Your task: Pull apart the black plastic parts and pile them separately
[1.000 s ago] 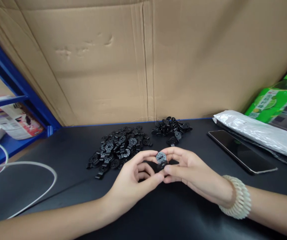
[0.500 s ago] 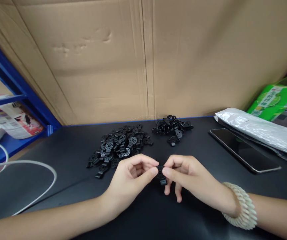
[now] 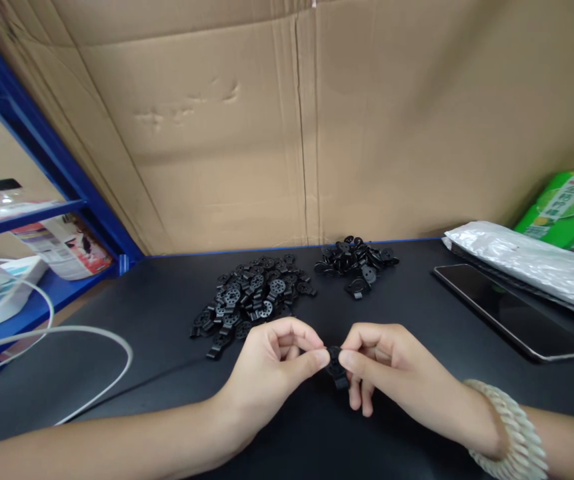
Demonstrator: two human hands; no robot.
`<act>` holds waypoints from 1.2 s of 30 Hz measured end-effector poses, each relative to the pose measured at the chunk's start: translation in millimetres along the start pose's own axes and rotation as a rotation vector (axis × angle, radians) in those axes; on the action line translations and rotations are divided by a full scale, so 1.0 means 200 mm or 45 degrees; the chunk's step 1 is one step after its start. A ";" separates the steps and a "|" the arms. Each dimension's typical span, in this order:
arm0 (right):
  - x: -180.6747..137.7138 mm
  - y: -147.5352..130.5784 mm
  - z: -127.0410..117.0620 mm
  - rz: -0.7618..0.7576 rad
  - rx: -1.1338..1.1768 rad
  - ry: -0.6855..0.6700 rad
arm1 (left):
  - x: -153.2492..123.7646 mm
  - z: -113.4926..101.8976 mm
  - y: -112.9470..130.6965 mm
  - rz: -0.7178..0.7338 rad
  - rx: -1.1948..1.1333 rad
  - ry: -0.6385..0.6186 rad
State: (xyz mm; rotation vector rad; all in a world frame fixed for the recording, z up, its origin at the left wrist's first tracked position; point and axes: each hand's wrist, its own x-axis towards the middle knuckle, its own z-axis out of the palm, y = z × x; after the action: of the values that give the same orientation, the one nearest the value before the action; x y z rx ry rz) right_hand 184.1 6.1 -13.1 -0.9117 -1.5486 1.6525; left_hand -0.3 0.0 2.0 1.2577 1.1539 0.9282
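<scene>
Between my two hands is a small black plastic clip (image 3: 337, 375) with a round head and a narrow tab pointing down. My left hand (image 3: 279, 373) pinches its left edge between thumb and forefinger. From the other side my right hand (image 3: 397, 373) pinches the right edge, its lower fingers hanging loosely below. Fingertips cover part of the round head. Beyond my left hand lies a heap of black perforated disc clips with tabs (image 3: 254, 293). A smaller heap of black round parts (image 3: 354, 260) sits to its right.
A phone (image 3: 511, 310) lies at the right of the black table (image 3: 151, 313), beside a silvery plastic package (image 3: 527, 257) and a green pack (image 3: 561, 207). White cables (image 3: 129, 353) loop at the left by a blue shelf (image 3: 84, 200). Cardboard (image 3: 227, 133) stands behind.
The camera view has shifted, so the scene sits slightly further right and lower. Both hands keep their pinch on the clip, with little other movement visible.
</scene>
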 end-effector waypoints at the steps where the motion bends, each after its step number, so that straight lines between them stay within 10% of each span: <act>1: 0.00 0.00 0.00 0.001 0.003 -0.003 | 0.00 0.00 0.00 -0.012 -0.026 -0.003; 7: 0.01 -0.02 0.00 0.031 0.067 -0.032 | -0.02 0.01 0.02 0.049 -0.034 -0.003; 15: 0.02 -0.03 -0.01 0.037 0.120 -0.056 | 0.16 -0.26 0.39 0.596 0.893 0.024; 24: 0.02 -0.03 -0.01 0.115 0.111 -0.068 | 0.40 -0.58 0.40 0.422 1.130 0.079; 30: 0.01 -0.03 -0.01 0.118 0.076 -0.062 | 0.29 -0.38 0.36 0.695 1.372 0.240; 36: 0.06 -0.07 -0.21 -0.362 -0.790 0.348 | 0.02 -0.03 0.10 0.692 1.065 -0.341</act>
State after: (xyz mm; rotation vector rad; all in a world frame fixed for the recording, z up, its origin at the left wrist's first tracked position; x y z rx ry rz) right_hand 214.7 39.4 -0.6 -1.1061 -1.9178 0.8116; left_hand -3.2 7.3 21.1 2.3798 1.0223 0.6171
